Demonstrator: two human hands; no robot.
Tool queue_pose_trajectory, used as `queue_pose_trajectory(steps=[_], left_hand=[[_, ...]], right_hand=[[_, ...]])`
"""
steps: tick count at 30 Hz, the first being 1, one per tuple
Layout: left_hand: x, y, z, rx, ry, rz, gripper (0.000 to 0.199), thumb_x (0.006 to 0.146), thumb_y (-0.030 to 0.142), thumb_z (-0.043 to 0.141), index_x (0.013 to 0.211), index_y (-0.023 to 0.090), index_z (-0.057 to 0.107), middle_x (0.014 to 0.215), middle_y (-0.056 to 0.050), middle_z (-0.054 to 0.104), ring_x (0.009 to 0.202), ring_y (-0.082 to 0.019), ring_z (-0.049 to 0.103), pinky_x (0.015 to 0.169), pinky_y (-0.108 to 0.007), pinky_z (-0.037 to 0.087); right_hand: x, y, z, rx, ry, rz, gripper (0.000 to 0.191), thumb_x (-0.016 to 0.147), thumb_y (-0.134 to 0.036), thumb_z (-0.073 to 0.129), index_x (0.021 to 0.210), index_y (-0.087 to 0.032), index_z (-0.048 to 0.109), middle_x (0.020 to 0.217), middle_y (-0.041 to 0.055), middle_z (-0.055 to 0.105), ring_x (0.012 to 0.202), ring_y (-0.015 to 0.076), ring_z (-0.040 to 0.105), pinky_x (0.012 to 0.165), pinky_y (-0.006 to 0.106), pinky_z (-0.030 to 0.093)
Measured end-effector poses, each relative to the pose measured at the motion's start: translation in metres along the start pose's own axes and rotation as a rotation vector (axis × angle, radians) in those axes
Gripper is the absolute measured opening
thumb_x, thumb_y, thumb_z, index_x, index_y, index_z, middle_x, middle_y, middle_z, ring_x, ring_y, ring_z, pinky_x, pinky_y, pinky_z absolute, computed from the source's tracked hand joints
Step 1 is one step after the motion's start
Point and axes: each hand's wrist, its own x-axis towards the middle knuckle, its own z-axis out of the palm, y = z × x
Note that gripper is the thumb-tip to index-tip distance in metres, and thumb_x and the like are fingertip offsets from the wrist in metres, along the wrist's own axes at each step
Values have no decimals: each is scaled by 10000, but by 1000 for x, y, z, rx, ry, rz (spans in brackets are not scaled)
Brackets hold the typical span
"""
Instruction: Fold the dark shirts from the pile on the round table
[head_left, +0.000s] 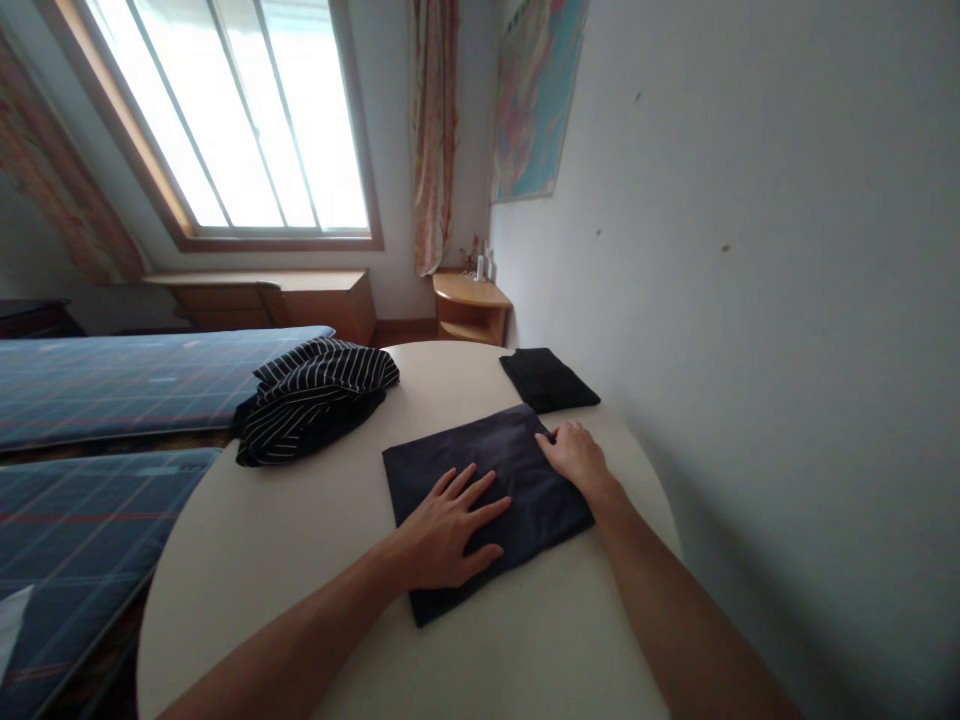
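Note:
A dark navy folded garment lies flat on the round cream table. My left hand rests on its middle and near part, palm down with the fingers spread. At the right edge of the garment, my right hand has its fingers curled round the border, with the thumb on top. Those fingertips are partly hidden. Just beyond it sits a smaller black folded cloth, touched by neither hand. What kind of garment the navy one is, I cannot tell.
A crumpled black-and-white striped garment is heaped at the table's left edge. Blue checked mattresses stand to the left. A white wall runs close along the right. Behind are a corner shelf and a wooden desk.

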Motion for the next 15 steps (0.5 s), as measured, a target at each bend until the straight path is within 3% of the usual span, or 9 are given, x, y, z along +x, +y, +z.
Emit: queue_pose_trajectory(steps=[6, 15], left_hand=[[0, 1, -3, -20, -13, 65, 639, 939, 479, 558, 1526, 305, 376, 1639, -90, 229, 1506, -346, 184, 1200, -601, 161], [0, 7, -6, -10, -58, 102, 652, 914, 498, 596, 1515, 352, 392, 1635, -70, 252, 1500, -405, 151, 1178, -632, 201]], right_hand=[[-1, -2, -2, 34, -3, 4, 359, 954, -434, 524, 1105, -126, 632, 1123, 175, 678, 1071, 275, 649, 891, 336, 471], [-2, -4, -6, 13, -52, 74, 425, 962, -497, 478, 1110, -141, 658, 1090, 184, 714, 1061, 307, 676, 858, 367, 494]])
